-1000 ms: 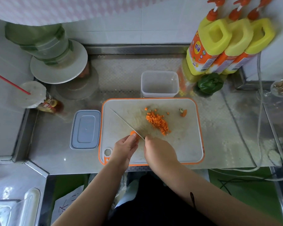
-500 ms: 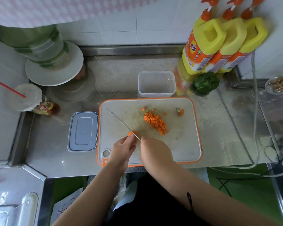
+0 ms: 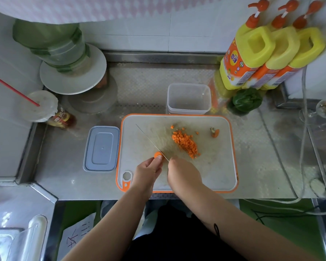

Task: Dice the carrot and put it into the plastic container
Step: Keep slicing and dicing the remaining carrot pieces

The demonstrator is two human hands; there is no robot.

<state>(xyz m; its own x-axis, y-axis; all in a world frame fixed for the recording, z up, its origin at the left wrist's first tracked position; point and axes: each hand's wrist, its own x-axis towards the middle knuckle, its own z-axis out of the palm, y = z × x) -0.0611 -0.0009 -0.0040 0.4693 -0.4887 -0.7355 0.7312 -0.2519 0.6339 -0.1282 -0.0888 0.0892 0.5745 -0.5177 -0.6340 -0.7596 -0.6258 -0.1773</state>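
On the orange-rimmed white cutting board (image 3: 215, 166), my left hand (image 3: 147, 173) pinches a short carrot piece (image 3: 157, 153) near the board's front left. My right hand (image 3: 183, 175) grips the handle of a thin knife (image 3: 150, 141); its blade runs up and left, edge against the carrot piece. A heap of diced carrot (image 3: 185, 143) lies mid-board, with a few stray cubes beside it. The carrot's stem end (image 3: 214, 132) sits to the right. The clear plastic container (image 3: 189, 98) stands open and empty just behind the board.
The container's grey lid (image 3: 102, 148) lies left of the board. Three yellow detergent bottles (image 3: 267, 53) and a green pepper (image 3: 247, 100) stand at the back right. A drink cup with a red straw (image 3: 39, 106) and stacked plates (image 3: 73, 72) are at the back left.
Both hands stay at the same spot on the board, with the knife still against the carrot piece. The head camera has shifted a little; nothing else moved.
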